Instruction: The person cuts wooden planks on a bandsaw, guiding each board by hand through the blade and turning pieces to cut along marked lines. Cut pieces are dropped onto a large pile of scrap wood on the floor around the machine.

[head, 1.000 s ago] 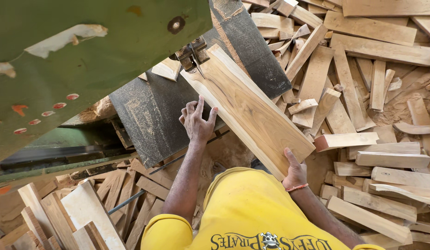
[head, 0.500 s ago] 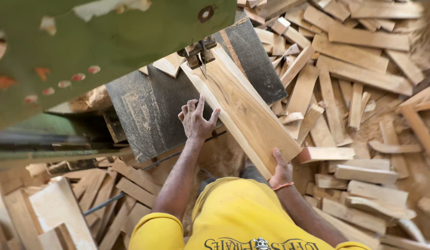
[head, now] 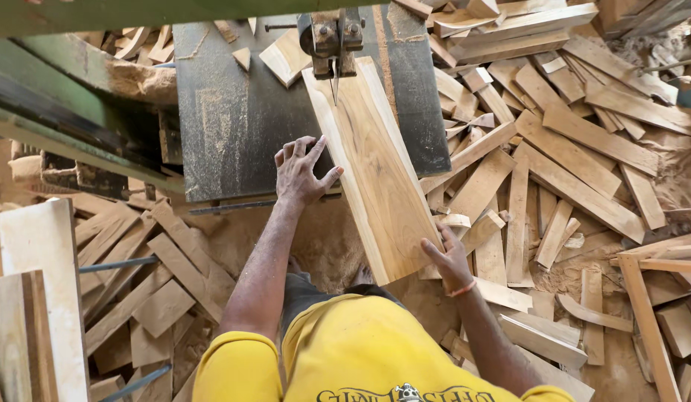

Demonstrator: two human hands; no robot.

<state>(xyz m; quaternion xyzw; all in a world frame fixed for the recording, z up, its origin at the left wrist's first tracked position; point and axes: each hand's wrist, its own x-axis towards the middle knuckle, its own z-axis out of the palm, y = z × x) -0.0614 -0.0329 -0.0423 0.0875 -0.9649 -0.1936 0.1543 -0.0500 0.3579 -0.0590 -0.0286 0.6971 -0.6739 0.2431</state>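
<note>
1. So the step in hand looked like feeding a long pale plank lengthwise into the saw blade, which sat right at the plank's far end under the blade guide. My read: the cut was only just starting, since the blade showed at the far edge and nearly the whole board was uncut.

2. Left hand lay flat with fingers spread, palm on the dark metal saw table, thumb side touching the plank's left edge. Not clutching anything, more bracing it sideways.

3. Right hand was at the plank's near right corner, fingers loosely curled against the edge. Looked like a push, not a full wrap-around grab.

4. Judging from that, the next move would need a steady straight push, with the left fingers staying well clear of the blade line.

5. The table was dusty and scuffed, with a few small offcuts by the guide. The plank's near end overhung the table.

6. All around: heaps of scrap wood strips, sawdust on the ground, green machine frame on the left.
</note>
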